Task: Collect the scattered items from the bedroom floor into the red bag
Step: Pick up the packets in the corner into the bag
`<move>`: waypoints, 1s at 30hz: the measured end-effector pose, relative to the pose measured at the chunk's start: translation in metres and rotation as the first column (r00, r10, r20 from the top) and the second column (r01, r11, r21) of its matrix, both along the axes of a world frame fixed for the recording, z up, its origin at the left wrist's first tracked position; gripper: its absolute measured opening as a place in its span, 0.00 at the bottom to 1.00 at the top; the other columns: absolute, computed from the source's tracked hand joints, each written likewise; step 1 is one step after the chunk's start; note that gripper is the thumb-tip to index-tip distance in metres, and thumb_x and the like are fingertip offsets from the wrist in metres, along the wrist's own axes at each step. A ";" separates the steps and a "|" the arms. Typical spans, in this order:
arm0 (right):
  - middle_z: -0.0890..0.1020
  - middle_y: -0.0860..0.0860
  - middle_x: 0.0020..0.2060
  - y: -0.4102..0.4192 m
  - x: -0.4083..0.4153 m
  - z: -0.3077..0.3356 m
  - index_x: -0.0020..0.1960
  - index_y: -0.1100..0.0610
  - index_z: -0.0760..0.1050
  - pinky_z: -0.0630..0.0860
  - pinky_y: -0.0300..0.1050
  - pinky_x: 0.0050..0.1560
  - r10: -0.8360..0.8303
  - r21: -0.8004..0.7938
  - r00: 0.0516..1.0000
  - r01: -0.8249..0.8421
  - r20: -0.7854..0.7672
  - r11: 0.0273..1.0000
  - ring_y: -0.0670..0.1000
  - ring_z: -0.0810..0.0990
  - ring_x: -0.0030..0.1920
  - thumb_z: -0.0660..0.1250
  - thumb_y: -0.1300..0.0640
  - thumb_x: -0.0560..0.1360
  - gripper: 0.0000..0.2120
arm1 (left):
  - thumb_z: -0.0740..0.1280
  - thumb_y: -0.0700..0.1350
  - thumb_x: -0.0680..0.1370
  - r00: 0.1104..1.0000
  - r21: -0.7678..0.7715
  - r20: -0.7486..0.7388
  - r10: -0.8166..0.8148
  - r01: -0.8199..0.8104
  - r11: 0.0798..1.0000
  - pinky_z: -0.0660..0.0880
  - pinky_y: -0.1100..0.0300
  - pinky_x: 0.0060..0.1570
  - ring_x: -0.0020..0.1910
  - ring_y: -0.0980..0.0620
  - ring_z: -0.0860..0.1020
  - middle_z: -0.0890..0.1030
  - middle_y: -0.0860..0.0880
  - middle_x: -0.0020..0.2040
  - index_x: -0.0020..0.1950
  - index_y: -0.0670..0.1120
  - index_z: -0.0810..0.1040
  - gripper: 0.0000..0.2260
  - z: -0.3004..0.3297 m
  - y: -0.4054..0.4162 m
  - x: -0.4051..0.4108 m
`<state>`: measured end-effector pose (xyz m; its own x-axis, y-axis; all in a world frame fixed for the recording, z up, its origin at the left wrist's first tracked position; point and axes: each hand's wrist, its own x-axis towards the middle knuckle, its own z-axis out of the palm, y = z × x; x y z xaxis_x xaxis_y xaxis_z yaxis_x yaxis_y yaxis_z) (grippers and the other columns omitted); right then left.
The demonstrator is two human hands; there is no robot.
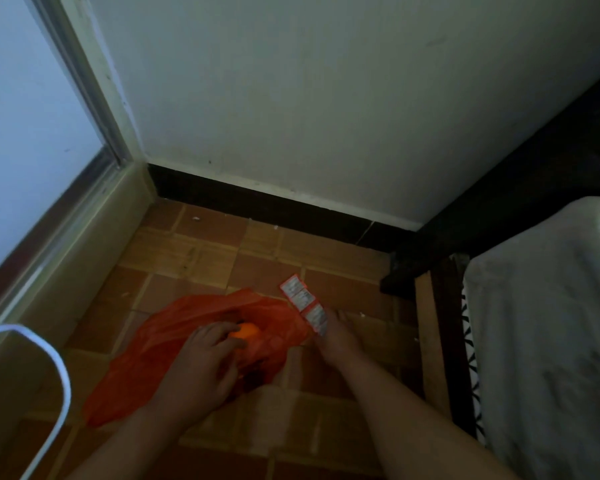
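Left hand (201, 362) curls round a small orange ball (246, 331) at the crumpled red plastic bag (174, 344); right hand (336, 336) pinches a red-and-white sachet strip (305, 303) running toward 11 o'clock.

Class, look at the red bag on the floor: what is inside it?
In the mouth of the red bag, an orange round object shows, gripped by the left hand. Anything deeper is hidden by the plastic and the hand.

Tiled floor (201, 258) bears red bag (174, 341), perhaps crumbs
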<state>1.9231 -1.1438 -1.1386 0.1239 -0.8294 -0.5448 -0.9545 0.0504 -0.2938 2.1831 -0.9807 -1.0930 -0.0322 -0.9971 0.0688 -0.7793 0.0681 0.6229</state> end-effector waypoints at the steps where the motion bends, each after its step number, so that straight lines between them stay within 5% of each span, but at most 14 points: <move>1: 0.67 0.52 0.76 -0.001 0.002 0.000 0.78 0.46 0.63 0.68 0.57 0.74 0.009 -0.016 1.000 -0.009 -0.023 1.000 0.59 0.68 0.75 0.69 0.46 0.77 0.32 | 0.66 0.50 0.75 1.000 -0.003 -0.008 0.004 -0.005 1.000 0.75 0.48 0.63 0.66 0.50 0.76 0.78 0.51 0.65 0.59 0.51 0.83 0.14 0.001 0.000 0.000; 4: 0.69 0.54 0.72 -0.001 0.004 -0.002 0.75 0.50 0.66 0.69 0.56 0.72 -0.003 -0.067 0.994 -0.005 -0.112 0.998 0.59 0.70 0.72 0.67 0.50 0.79 0.26 | 0.65 0.49 0.75 0.999 -0.001 -0.035 0.027 -0.027 1.000 0.74 0.52 0.62 0.65 0.52 0.76 0.78 0.53 0.64 0.58 0.52 0.83 0.13 0.005 0.002 0.000; 10: 0.80 0.53 0.62 0.002 -0.005 -0.032 0.65 0.48 0.75 0.75 0.53 0.65 -0.213 -0.126 0.976 0.207 -0.035 0.970 0.59 0.77 0.65 0.69 0.51 0.75 0.19 | 0.65 0.50 0.76 0.998 -0.004 -0.058 0.036 -0.036 0.999 0.74 0.55 0.60 0.63 0.54 0.76 0.78 0.55 0.62 0.56 0.53 0.83 0.11 0.010 0.000 -0.003; 16: 0.82 0.54 0.61 0.007 -0.001 -0.018 0.58 0.52 0.84 0.77 0.47 0.63 -0.186 -0.153 0.979 0.171 -0.088 0.973 0.59 0.79 0.62 0.68 0.47 0.77 0.14 | 0.65 0.49 0.76 0.999 0.025 -0.039 0.023 -0.022 0.999 0.69 0.64 0.61 0.61 0.55 0.75 0.78 0.55 0.61 0.56 0.52 0.83 0.11 0.010 0.001 -0.005; 22: 0.86 0.53 0.51 0.010 0.007 0.010 0.53 0.51 0.84 0.81 0.49 0.53 -0.223 -0.137 0.967 0.239 0.120 0.961 0.57 0.84 0.52 0.68 0.37 0.74 0.20 | 0.67 0.48 0.75 0.997 0.033 -0.060 0.039 -0.037 0.999 0.69 0.64 0.59 0.60 0.55 0.75 0.78 0.55 0.59 0.56 0.51 0.84 0.11 0.018 0.001 -0.007; 27: 0.85 0.51 0.49 0.008 0.023 0.064 0.53 0.52 0.85 0.77 0.46 0.50 -0.080 -0.177 0.978 0.115 0.193 0.977 0.55 0.83 0.52 0.75 0.53 0.75 0.08 | 0.66 0.52 0.77 0.989 -0.005 -0.118 0.091 -0.092 0.996 0.69 0.64 0.61 0.61 0.59 0.73 0.76 0.61 0.61 0.62 0.55 0.80 0.14 0.039 -0.006 -0.009; 30: 0.81 0.49 0.38 -0.002 0.032 0.103 0.47 0.58 0.87 0.70 0.41 0.40 0.025 -0.251 0.976 0.031 0.216 0.967 0.50 0.79 0.42 0.79 0.56 0.71 0.07 | 0.71 0.51 0.79 0.973 -0.006 -0.186 0.138 -0.141 0.990 0.71 0.58 0.67 0.67 0.60 0.72 0.75 0.61 0.66 0.70 0.57 0.75 0.20 0.056 -0.013 -0.012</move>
<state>1.9546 -1.1458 -1.0357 0.2124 -0.9365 -0.2788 -0.8668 -0.0489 -0.4963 2.1715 -0.9938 -1.0367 0.1223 -0.9893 0.0795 -0.6533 -0.0199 0.7568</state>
